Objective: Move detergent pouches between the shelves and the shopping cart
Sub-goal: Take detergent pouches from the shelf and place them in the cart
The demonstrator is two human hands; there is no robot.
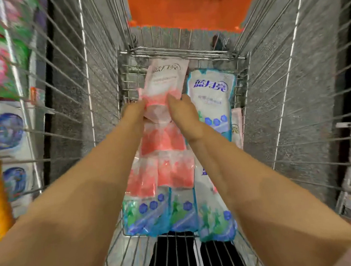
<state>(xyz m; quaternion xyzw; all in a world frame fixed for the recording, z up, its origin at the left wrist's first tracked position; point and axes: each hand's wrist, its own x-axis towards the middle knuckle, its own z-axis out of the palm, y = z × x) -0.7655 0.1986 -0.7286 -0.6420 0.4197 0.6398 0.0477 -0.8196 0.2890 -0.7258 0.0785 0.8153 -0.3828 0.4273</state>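
Fingers of left hand (pixel 134 113) and right hand (pixel 185 113) pinching pink pouch (pixel 166 80), blue pouch (pixel 211 96) just beside, wire cart (pixel 175 52) around

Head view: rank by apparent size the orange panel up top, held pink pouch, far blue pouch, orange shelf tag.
1. orange plastic panel
2. pink-and-white detergent pouch and blue-and-white detergent pouch: too alike to rank
3. small orange shelf tag
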